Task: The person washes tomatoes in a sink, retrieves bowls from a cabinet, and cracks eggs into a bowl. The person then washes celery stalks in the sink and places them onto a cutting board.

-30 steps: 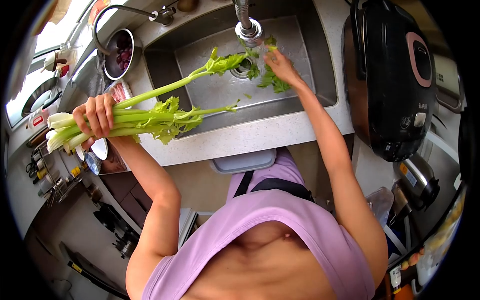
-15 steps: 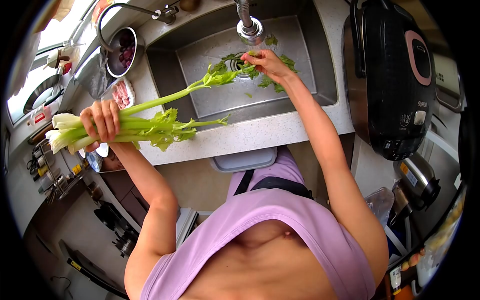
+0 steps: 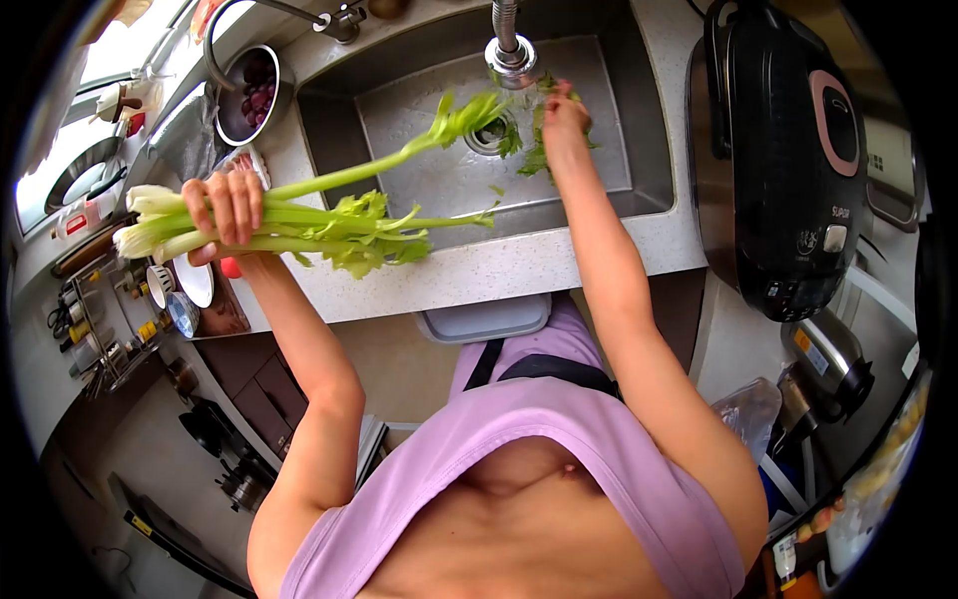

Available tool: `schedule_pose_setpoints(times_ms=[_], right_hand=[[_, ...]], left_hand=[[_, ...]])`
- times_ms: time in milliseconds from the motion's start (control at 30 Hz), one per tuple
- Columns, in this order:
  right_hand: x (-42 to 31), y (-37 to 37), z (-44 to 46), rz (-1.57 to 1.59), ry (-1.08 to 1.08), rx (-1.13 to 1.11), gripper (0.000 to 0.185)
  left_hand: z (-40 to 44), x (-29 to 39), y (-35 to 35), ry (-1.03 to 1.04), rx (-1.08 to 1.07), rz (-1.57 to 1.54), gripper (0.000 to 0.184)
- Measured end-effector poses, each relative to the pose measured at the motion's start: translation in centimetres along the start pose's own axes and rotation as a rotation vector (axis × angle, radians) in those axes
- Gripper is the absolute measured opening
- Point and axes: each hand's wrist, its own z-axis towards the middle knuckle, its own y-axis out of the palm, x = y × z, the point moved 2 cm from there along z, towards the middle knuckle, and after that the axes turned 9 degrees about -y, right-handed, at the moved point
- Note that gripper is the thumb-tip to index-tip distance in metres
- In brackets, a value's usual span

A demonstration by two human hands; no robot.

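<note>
My left hand (image 3: 228, 212) is closed around a bunch of celery (image 3: 319, 232), held level above the sink's front left edge. The pale root ends stick out to the left and the leafy ends point right. One longer stalk (image 3: 369, 168) reaches over the sink (image 3: 419, 190), its light green tip near the drain (image 3: 487, 138). My right hand (image 3: 566, 118) is over the right part of the sink, fingers curled in on celery leaves (image 3: 536, 155), some of which lie on the sink bottom. Its fingertips are partly hidden and blurred.
The faucet head (image 3: 512, 62) hangs just beside my right hand. A metal bowl of dark red fruit (image 3: 257, 98) stands left of the sink. On the right counter is a black rice cooker (image 3: 788, 160). Cups and small bowls (image 3: 183, 311) are at the left.
My right hand has left the long stalk's tip and moved right and away from me, over the loose leaves. The celery in my left hand has shifted slightly right in view.
</note>
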Motion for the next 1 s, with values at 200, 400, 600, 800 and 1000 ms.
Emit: schedule_pose_setpoints(times_ms=[200,400,600,800,1000], right_hand=[[-3.6,-5.1,3.9,-1.684,-0.821,-1.12,0.041],[-7.1,-0.3,-6.8,-1.318,-0.726,-1.143,0.033],[-7.2,4.9,-11.7,-0.614,-0.315,-0.92,0.021],[-6.5,4.3,-9.0,-0.995,-1.118,-0.806,0.009],[-7.2,-1.1,2.2,-0.829,-0.751,-0.472,0.009]], left_hand=[[-2.0,4.2,-0.6,0.059,0.058,-0.006,0.022],[-2.4,3.7,-0.9,0.143,0.138,-0.048,0.022],[-1.4,3.1,0.4,0.105,0.151,-0.029,0.019],[-1.7,1.7,0.6,0.092,0.226,-0.034,0.021],[-2.1,2.7,0.8,0.07,0.22,0.0,0.021]])
